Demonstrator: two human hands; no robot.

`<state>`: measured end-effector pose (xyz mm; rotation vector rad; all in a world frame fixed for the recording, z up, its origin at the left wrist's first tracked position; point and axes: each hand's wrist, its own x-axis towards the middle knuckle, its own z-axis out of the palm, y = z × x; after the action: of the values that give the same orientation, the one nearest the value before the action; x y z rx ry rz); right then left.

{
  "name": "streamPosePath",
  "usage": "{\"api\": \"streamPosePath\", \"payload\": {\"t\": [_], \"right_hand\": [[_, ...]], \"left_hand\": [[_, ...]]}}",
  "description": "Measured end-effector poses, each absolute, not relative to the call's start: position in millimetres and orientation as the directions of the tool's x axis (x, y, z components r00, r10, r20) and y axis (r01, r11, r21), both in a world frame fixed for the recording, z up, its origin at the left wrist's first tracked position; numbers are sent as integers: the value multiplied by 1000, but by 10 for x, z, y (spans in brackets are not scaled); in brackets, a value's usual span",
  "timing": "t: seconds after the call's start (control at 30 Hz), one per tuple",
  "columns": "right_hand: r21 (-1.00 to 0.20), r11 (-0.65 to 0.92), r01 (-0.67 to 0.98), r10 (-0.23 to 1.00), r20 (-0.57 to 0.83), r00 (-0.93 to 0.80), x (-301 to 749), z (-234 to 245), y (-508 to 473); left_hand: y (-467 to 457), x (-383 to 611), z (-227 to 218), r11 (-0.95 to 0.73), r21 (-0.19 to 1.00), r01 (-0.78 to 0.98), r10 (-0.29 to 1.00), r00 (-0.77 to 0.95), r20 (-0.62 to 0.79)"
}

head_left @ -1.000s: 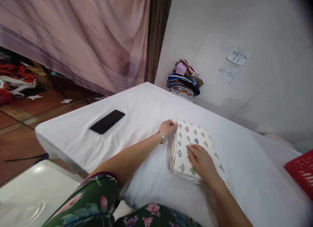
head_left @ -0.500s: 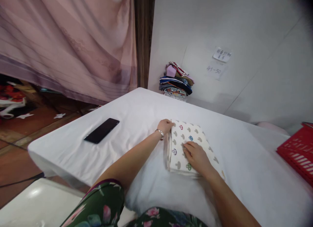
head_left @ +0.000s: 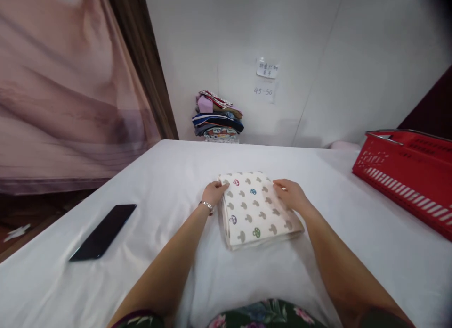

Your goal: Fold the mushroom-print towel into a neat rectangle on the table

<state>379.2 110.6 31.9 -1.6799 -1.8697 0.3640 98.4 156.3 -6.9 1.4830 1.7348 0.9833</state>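
A folded white cloth (head_left: 252, 208) printed with grey and a few coloured mushrooms lies on the white-covered table (head_left: 169, 177) in front of me. My left hand (head_left: 214, 194) pinches its left edge near the far corner, thumb on top and the other fingers partly hidden at the side. At the opposite edge, my right hand (head_left: 291, 194) has its fingers closed on the cloth's right side. The layers show along the left and near edges, and the near right corner sticks out a little.
A black phone (head_left: 104, 232) lies on the table to the left. To the right stands a red plastic basket (head_left: 409, 170) with a metal handle. A stack of folded clothes (head_left: 217, 118) rises at the far edge by the wall, below paper notes (head_left: 266, 78). A pink curtain (head_left: 70, 92) hangs at left.
My right hand has moved from the top of the cloth to its right edge. My left hand still holds the left edge. The view has turned right, showing more of the basket.
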Motion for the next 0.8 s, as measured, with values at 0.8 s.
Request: {"api": "streamPosePath", "payload": {"t": [0.8], "right_hand": [[-777, -267, 571, 960, -269, 83, 4184, 30, 944]], "left_hand": [[1494, 971, -50, 110, 797, 594, 944, -312, 102]]}}
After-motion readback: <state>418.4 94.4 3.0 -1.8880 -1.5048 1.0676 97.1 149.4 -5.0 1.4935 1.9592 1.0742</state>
